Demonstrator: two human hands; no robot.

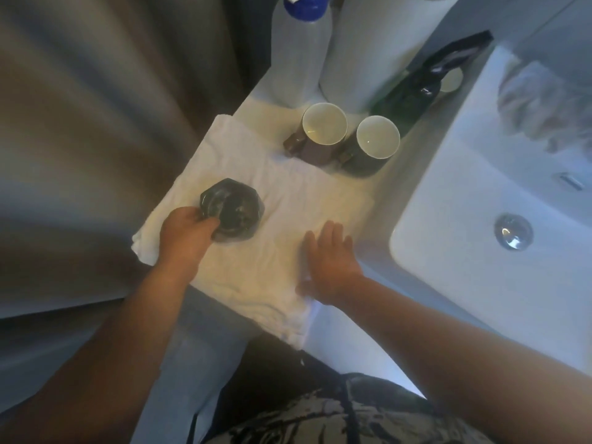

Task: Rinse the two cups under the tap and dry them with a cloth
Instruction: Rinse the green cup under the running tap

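We see the white sink (480, 174) filling the view at 3 o'clock, with its metal drain (512, 231) low in the basin. Beside it, on the counter (382, 195), a white cloth (288, 203) lies spread out and wrinkled over the middle of the view, and its near corner hangs over the counter edge at 6 o'clock. Behind the cloth, at 12 o'clock, stands a tall white cylinder (368, 49), and just on its left a clear bottle (301, 56) with a blue cap. A dark green bottle (410, 97) shows at 1 o'clock, between the cylinder and the sink. The two cups stand upright at the far edge of the cloth, side by side and nearly touching: the brown cup (323, 128) and, at its 3 o'clock, the dark cup (377, 137). Both are white inside, and their handles point toward 7 o'clock. No hand touches them. From the right hand (330, 261) they are at 12 o'clock and apart; from the left hand (187, 230) they are at 1 o'clock and well apart. The left hand is at the 9 o'clock side of the cloth, its fingers curled round the near side of a dark faceted object (235, 208) that sits on the cloth; what this object is we cannot tell. The right hand rests flat on the cloth, fingers straight, and holds nothing.
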